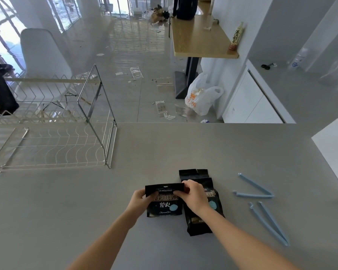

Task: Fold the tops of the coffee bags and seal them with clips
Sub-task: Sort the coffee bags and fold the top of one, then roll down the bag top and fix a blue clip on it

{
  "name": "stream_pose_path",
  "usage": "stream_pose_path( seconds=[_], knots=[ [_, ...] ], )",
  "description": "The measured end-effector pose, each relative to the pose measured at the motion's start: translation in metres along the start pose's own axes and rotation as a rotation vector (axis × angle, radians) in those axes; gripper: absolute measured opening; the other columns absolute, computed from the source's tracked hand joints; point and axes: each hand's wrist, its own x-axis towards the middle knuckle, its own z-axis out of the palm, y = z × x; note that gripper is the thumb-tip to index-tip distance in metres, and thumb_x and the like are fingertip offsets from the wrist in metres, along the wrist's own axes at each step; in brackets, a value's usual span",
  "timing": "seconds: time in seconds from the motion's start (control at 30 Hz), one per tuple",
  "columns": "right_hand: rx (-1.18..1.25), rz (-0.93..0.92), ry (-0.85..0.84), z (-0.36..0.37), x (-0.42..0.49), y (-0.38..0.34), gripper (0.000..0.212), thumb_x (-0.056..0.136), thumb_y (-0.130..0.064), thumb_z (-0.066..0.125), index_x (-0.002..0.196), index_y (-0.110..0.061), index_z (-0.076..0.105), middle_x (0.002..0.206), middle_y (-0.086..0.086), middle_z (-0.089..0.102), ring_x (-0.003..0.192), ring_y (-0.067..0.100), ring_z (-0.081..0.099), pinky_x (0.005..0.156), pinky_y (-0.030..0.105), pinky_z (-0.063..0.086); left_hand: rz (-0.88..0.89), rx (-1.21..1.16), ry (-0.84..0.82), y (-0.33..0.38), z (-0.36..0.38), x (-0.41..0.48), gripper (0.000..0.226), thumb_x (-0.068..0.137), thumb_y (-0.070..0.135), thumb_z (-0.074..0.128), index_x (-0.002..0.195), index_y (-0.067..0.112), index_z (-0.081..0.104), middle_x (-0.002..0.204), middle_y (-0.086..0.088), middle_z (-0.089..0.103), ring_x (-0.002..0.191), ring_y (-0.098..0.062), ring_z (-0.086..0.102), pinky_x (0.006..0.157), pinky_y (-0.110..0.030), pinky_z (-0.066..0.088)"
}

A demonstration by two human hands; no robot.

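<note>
Two black coffee bags lie on the grey counter [86,201]. The left coffee bag [165,207] has its top folded down into a flat band. My left hand [140,198] pinches the left end of that fold and my right hand [193,194] pinches the right end. The second coffee bag [199,221] lies just right of it, partly under my right wrist, its top unfolded and pointing away. Two light blue clips lie open in V shapes to the right: the far clip [255,189] and the near clip [269,224].
A wire dish rack [53,145] stands at the counter's left. A white box edge [332,151] sits at the far right. Beyond the counter are a littered floor, a white plastic bag [201,98] and a wooden table [199,38].
</note>
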Motion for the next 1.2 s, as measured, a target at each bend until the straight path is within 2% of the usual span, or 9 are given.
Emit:
stream_pose_path(
  seconds=[0.1, 0.2, 0.33, 0.47, 0.63, 0.8, 0.93, 1.03, 1.2],
  knots=[
    [0.005, -0.007, 0.005, 0.001, -0.002, 0.002, 0.038, 0.076, -0.031, 0.076, 0.057, -0.043, 0.046, 0.066, -0.019, 0.051, 0.062, 0.0, 0.05, 0.056, 0.02, 0.036, -0.015, 0.004, -0.005, -0.001, 0.001, 0.0, 0.003, 0.081, 0.016, 0.07, 0.08, 0.018, 0.072, 0.068, 0.007, 0.075, 0.065, -0.008, 0.07, 0.052, -0.014, 0.051],
    [0.008, -0.001, 0.036, 0.003, -0.004, 0.004, 0.032, 0.076, -0.034, 0.075, 0.06, -0.039, 0.048, 0.068, -0.017, 0.051, 0.064, 0.006, 0.051, 0.057, 0.021, 0.038, -0.012, -0.02, 0.022, -0.003, 0.004, 0.001, 0.001, 0.08, 0.015, 0.071, 0.08, 0.016, 0.071, 0.065, 0.006, 0.075, 0.062, -0.008, 0.071, 0.051, -0.015, 0.052],
    [0.006, -0.059, 0.043, 0.004, -0.012, 0.005, 0.013, 0.081, -0.03, 0.071, 0.079, -0.021, 0.062, 0.078, -0.009, 0.057, 0.07, 0.007, 0.055, 0.061, 0.017, 0.041, -0.025, -0.036, 0.004, -0.004, 0.003, 0.004, 0.001, 0.08, 0.014, 0.071, 0.081, 0.014, 0.071, 0.067, 0.005, 0.076, 0.063, -0.008, 0.071, 0.05, -0.015, 0.052],
    [0.031, -0.073, 0.114, -0.007, -0.028, 0.021, 0.01, 0.088, -0.017, 0.062, 0.097, -0.022, 0.064, 0.091, -0.011, 0.065, 0.083, 0.001, 0.059, 0.073, 0.015, 0.05, -0.059, -0.017, -0.025, -0.005, -0.001, 0.008, 0.004, 0.081, 0.015, 0.07, 0.083, 0.012, 0.07, 0.067, 0.004, 0.076, 0.062, -0.009, 0.071, 0.05, -0.016, 0.052],
    [0.08, 0.139, 0.377, -0.038, -0.045, 0.052, 0.018, 0.085, -0.003, 0.06, 0.09, -0.018, 0.067, 0.091, -0.003, 0.066, 0.084, 0.007, 0.061, 0.076, 0.022, 0.049, -0.115, 0.104, -0.188, -0.002, 0.001, 0.015, 0.013, 0.08, 0.017, 0.072, 0.091, 0.01, 0.07, 0.075, 0.001, 0.076, 0.065, -0.013, 0.07, 0.054, -0.02, 0.052],
    [-0.143, 0.505, 0.659, -0.092, -0.08, 0.116, 0.024, 0.08, -0.005, 0.067, 0.104, -0.008, 0.066, 0.105, 0.018, 0.065, 0.101, 0.036, 0.056, 0.085, 0.044, 0.046, -0.112, 0.068, -0.155, -0.011, 0.016, 0.014, 0.013, 0.079, 0.021, 0.072, 0.088, 0.012, 0.07, 0.076, -0.001, 0.078, 0.07, -0.015, 0.073, 0.054, -0.02, 0.053],
    [-0.181, 0.96, 0.58, -0.109, -0.128, 0.168, 0.04, 0.078, -0.008, 0.068, 0.116, -0.014, 0.058, 0.121, 0.023, 0.054, 0.11, 0.043, 0.049, 0.085, 0.051, 0.045, -0.093, 0.031, -0.121, -0.016, 0.019, 0.009, 0.009, 0.08, 0.019, 0.072, 0.086, 0.013, 0.069, 0.073, 0.003, 0.077, 0.067, -0.012, 0.072, 0.051, -0.016, 0.052],
    [-0.188, 0.922, 0.519, -0.104, -0.132, 0.176, 0.034, 0.076, 0.0, 0.067, 0.108, -0.009, 0.059, 0.114, 0.027, 0.056, 0.107, 0.044, 0.051, 0.085, 0.05, 0.047, -0.093, 0.022, -0.122, -0.014, 0.02, 0.007, 0.01, 0.081, 0.02, 0.071, 0.088, 0.012, 0.069, 0.072, 0.004, 0.077, 0.066, -0.011, 0.072, 0.05, -0.015, 0.052],
    [-0.273, 0.801, 0.493, -0.09, -0.127, 0.168, 0.02, 0.079, 0.003, 0.061, 0.093, -0.011, 0.058, 0.101, 0.021, 0.057, 0.096, 0.04, 0.053, 0.073, 0.043, 0.047, -0.108, 0.012, -0.116, -0.011, 0.02, 0.005, 0.015, 0.08, 0.022, 0.072, 0.09, 0.012, 0.068, 0.074, 0.004, 0.077, 0.067, -0.011, 0.072, 0.051, -0.015, 0.052]
  ],
)
